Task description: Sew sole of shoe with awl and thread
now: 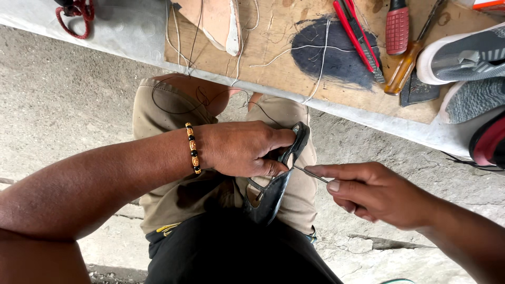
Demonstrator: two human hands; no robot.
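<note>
My left hand (243, 149) grips a black sandal (273, 194) that rests on edge across my lap, fingers wrapped over its upper part. A beaded bracelet (193, 148) circles that wrist. My right hand (376, 192) pinches a thin metal needle (311, 174) between thumb and forefinger; its tip touches the sandal's edge just below my left thumb. Dark thread (179, 102) loops over my knee.
A wooden board (273, 58) lies ahead with white thread, a tan shoe sole (218, 21), red pliers (357, 34), a red-handled tool (397, 23) and an amber-handled screwdriver (402, 68). Grey sneakers (468, 58) sit at right. Concrete ground surrounds me.
</note>
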